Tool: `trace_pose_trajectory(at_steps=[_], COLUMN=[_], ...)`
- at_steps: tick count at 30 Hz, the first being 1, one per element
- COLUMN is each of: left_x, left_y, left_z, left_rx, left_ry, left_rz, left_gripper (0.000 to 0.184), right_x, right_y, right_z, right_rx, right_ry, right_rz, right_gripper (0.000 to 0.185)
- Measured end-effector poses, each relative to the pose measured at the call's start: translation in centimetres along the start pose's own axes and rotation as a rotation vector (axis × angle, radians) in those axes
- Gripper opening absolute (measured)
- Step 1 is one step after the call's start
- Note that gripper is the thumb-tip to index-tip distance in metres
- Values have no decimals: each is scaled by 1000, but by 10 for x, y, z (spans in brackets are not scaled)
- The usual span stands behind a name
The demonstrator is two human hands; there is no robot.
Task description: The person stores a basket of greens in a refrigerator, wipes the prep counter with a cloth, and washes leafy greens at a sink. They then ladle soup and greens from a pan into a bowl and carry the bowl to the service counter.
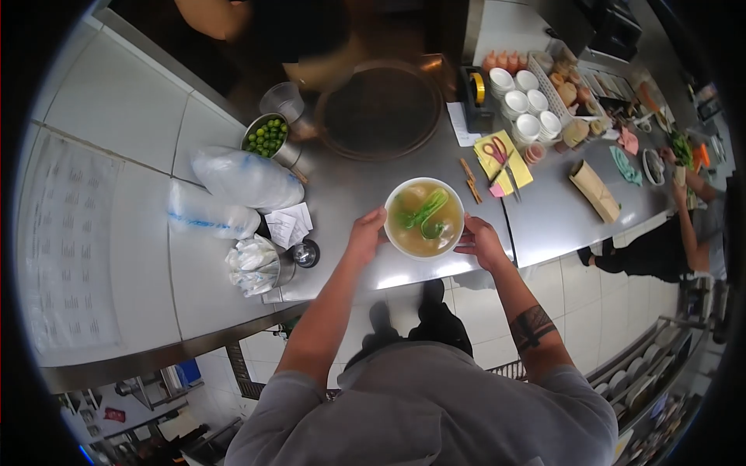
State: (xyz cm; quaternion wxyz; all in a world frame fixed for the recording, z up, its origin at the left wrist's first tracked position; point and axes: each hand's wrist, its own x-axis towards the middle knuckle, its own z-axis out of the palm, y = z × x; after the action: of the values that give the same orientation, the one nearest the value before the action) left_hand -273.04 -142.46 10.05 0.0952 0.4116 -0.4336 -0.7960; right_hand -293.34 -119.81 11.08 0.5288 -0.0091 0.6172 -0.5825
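A white bowl (396,246) of clear broth with green leafy vegetable and pale round pieces is over the front edge of the steel counter (388,281). My left hand (367,237) holds its left side, fingers curled at the rim. On the opposite side my right hand (483,242) grips the bowl, its fingers partly beneath. Behind the bowl lies a round dark tray (379,109). Red-handled scissors (503,161) rest on yellow paper (522,171), with brown clothespin-like sticks (470,180) beside it.
Left: a metal pot of green limes (266,136), plastic-wrapped bundles (247,177), papers (289,225). Right: stacked white cups (516,102), sauce bottles, a brown paper bag (594,191). Another person (688,225) stands far right; one more is behind the counter (303,31).
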Motion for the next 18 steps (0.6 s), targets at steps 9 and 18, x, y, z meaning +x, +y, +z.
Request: trace_pose_trajectory(at_steps=[9,18], left_x=[-40,-266], left_y=[-19,-245], left_z=[-18,-202], left_rx=[326,339], left_ry=[162,-28], left_rz=[169,-80], left_gripper=[63,37], right_x=[18,-46], right_y=[33,200], right_z=[7,46], right_rx=[53,-434], right_ry=[180,570], right_rz=[-190,-546], right_gripper=[40,41])
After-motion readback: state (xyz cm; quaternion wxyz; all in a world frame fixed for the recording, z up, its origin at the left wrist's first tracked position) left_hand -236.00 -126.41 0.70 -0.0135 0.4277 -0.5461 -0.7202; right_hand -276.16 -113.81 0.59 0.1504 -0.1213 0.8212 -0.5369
